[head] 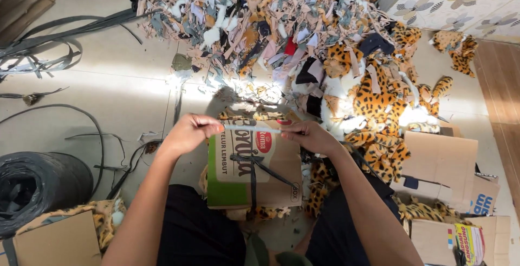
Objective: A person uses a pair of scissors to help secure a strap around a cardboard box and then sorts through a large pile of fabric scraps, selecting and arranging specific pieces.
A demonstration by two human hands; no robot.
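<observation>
Pale floor tiles [124, 90] carry everything in view, with the person seated on them, legs apart, looking down between the knees. One cardboard bundle [254, 163], flat pieces of printed box card tied crosswise with a dark strap [253, 169], stands between the legs, its far edge just below both hands. A single thin white stick [252, 129], perhaps a pen or a tube, lies crosswise along that far edge, its long axis running left to right. The left hand [190, 132] pinches its left end and the right hand [306, 135] grips its right end, so the two hands are apart, each closed on the same stick and about equally near the bundle.

Beyond the hands, toward the far edge of the floor, spreads one large heap of fabric scraps [254, 17] in beige, grey, white and black. To its right lie leopard-print plush pieces [379, 103], too many and too tangled to count. Several loose cardboard pieces [441, 160] sit at the right, and another [57, 241] at the near left corner. One black roll of strapping [38, 187] rests at the left, with loose black straps [49, 49] trailing across the tiles.
</observation>
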